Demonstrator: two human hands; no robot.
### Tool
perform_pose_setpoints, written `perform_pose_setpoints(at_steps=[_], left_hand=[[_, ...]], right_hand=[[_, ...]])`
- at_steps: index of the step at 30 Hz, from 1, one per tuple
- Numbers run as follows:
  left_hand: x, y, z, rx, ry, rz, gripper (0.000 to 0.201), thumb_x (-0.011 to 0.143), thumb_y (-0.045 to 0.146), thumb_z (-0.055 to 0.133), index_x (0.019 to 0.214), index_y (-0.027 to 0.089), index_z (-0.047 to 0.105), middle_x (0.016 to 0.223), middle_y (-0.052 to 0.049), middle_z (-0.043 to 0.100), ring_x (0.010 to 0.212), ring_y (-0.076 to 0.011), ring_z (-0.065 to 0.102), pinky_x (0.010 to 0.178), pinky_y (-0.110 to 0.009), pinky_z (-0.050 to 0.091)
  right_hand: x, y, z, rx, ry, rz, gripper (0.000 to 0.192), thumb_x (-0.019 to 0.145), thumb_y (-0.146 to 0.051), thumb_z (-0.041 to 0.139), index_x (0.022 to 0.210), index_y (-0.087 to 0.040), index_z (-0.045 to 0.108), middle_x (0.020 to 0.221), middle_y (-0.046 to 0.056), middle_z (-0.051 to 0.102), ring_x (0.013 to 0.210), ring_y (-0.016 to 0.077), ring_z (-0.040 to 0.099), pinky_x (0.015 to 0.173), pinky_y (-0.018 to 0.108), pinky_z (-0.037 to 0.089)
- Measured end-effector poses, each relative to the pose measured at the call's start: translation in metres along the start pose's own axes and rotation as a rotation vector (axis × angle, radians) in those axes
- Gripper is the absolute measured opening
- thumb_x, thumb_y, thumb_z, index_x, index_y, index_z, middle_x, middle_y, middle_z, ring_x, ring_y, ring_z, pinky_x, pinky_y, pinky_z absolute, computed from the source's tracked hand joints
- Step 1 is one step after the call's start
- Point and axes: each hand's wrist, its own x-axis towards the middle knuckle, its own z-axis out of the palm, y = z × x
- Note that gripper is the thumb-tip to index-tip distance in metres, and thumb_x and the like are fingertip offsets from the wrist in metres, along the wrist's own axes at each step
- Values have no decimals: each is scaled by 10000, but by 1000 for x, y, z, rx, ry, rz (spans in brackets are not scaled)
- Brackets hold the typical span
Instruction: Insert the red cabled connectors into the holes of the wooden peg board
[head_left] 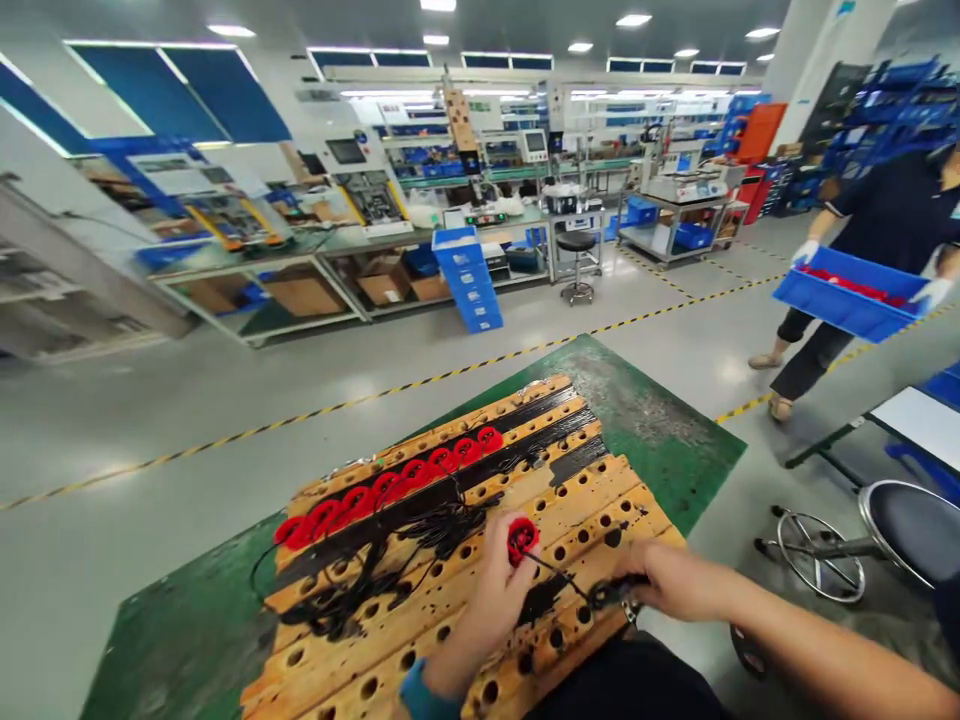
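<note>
My left hand (491, 580) grips a red round plastic part (523, 538) with a dark centre, held above the wooden rack. A black cable (559, 572) runs from this part to my right hand (671, 580), whose fingers are closed on a dark bunch of it (606, 593); the exact shape there is blurred. Several similar red round parts (415, 474) stand in a row along a black strip at the rack's far side. Their black cables (442, 525) lie tangled across the wood between that row and my left hand.
The wooden rack (600, 490), full of holes, rests on a green table (667, 430). A round stool (911, 530) stands at right. Beyond it a person in white gloves carries a blue bin (847, 300) with red parts. Stacked blue bins (469, 280) stand by the far benches.
</note>
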Motion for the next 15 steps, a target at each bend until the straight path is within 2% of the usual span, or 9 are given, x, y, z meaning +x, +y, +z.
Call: perform_pose_setpoints(at_steps=[3, 6, 9, 11, 13, 15], left_hand=[[58, -12, -28, 134, 16, 32, 470, 923, 480, 640, 1304, 222, 545, 1402, -148, 591, 1295, -297, 587, 1145, -491, 470], [129, -27, -44, 376, 40, 45, 544, 845, 422, 759, 1310, 210, 572, 1443, -152, 613, 1378, -346, 538, 1210, -537, 399], [194, -43, -45, 624, 33, 63, 541, 806, 384, 805, 1266, 190, 595, 1336, -162, 665, 1332, -358, 557, 1164, -514, 440], [227, -51, -42, 731, -27, 19, 483, 812, 366, 798, 1205, 171, 595, 1244, -167, 685, 1235, -338, 614, 1081, -459, 495], [251, -57, -38, 824, -107, -44, 407, 829, 354, 779, 1131, 157, 589, 1156, -167, 699, 1140, -325, 652, 992, -412, 519], [265, -60, -37, 896, -172, -79, 349, 853, 363, 750, 1076, 158, 576, 1102, -164, 714, 1088, -322, 672, 931, -382, 517]], right_hand=[[69, 6, -55, -335, 127, -126, 239, 968, -147, 526, 1075, -203, 733, 1063, 81, 694, 1050, 214, 565, 948, 361, 365], [150, 30, -83, -571, 214, -165, 244, 1029, -199, 494, 1112, -193, 724, 1030, 108, 671, 1045, 240, 530, 938, 399, 335], [220, 66, -84, -626, 247, -154, 276, 1034, -204, 499, 1212, -182, 709, 1073, 125, 672, 1071, 255, 530, 933, 401, 361], [249, 89, -75, -566, 252, -159, 319, 1019, -177, 509, 1286, -167, 683, 1178, 142, 672, 1125, 263, 543, 959, 411, 396], [259, 107, -62, -467, 299, -170, 354, 986, -162, 551, 1321, -140, 662, 1328, 173, 634, 1224, 284, 537, 1029, 445, 418], [247, 121, -50, -346, 394, -176, 360, 963, -178, 593, 1314, -137, 661, 1445, 188, 575, 1319, 305, 510, 1103, 483, 414]])
